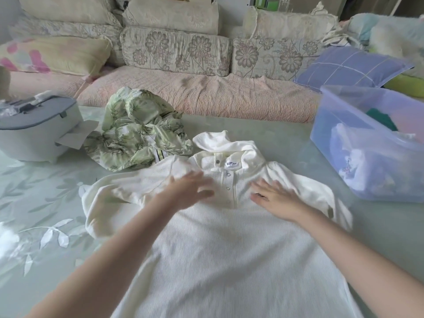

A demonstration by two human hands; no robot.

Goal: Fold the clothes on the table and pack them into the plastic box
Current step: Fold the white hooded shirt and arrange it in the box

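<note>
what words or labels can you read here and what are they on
"EF", partly blurred: neck label of the white shirt; the smaller print under it is too blurred to read.
No text shows on the box, the green shirt or the grey case.

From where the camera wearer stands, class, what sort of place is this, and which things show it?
Probably a home living room: a floral-cushioned sofa runs behind the table, a white hooded top lies spread on the table, and a plastic box beside it holds clothes.
</note>
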